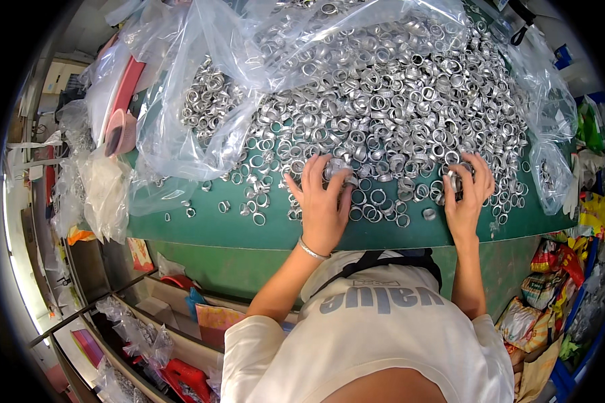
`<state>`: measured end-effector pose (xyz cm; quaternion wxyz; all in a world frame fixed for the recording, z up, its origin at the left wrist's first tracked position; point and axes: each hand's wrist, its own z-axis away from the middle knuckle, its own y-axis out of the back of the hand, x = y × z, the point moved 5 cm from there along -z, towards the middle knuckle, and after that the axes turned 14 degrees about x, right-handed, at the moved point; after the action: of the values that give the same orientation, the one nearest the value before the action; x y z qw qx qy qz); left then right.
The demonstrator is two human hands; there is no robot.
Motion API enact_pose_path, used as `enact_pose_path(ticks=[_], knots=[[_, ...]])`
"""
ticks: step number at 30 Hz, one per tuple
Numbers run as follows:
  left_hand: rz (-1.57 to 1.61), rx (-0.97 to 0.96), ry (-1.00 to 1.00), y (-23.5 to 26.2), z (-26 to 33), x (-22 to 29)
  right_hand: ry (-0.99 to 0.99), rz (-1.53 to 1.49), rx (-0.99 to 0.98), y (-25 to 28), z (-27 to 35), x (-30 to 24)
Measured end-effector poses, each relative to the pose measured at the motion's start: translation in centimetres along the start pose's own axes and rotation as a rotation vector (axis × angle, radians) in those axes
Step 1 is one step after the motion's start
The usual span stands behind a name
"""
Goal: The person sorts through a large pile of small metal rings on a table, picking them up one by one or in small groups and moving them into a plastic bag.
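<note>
A broad heap of silver metal rings (383, 101) covers much of the green tabletop (215, 232). At the heap's near edge, my left hand (324, 205) has its fingers curled over some rings, with a few between thumb and fingertips. A silver bangle (312, 250) circles that wrist. Farther right, my right hand (467, 195) is bent round a small cluster of rings, thumb on the left and fingers on the right. Loose rings (380, 205) lie between the two hands. Motion slightly blurs the rings at my left fingertips.
Clear plastic bags (181, 134) drape over the heap's left and far side. Another plastic bag (551, 154) lies at the right edge. A pink basket (121, 132) stands at the far left. Below the table on the left are open drawers (175, 316); colourful packages (544, 282) are piled at right.
</note>
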<state>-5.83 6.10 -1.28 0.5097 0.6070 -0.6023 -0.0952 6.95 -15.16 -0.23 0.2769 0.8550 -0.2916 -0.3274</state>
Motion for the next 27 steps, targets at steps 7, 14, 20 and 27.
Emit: enact_pose_path(ticks=[7,14,20,27], knots=[[-0.019,0.105,0.053,1.4,-1.1,-1.5,-0.091,0.015,0.048,0.6,-0.4,0.2],[0.275,-0.055,-0.021,0.6,1.8,2.9,0.028,-0.225,-0.096,0.6,0.9,-4.3],[0.149,-0.186,-0.072,-0.7,2.6,2.5,-0.110,-0.298,-0.140,-0.6,1.1,-3.3],[0.422,-0.115,0.021,0.0,1.5,4.0,-1.159,-1.282,-0.361,0.1,3.9,-0.9]])
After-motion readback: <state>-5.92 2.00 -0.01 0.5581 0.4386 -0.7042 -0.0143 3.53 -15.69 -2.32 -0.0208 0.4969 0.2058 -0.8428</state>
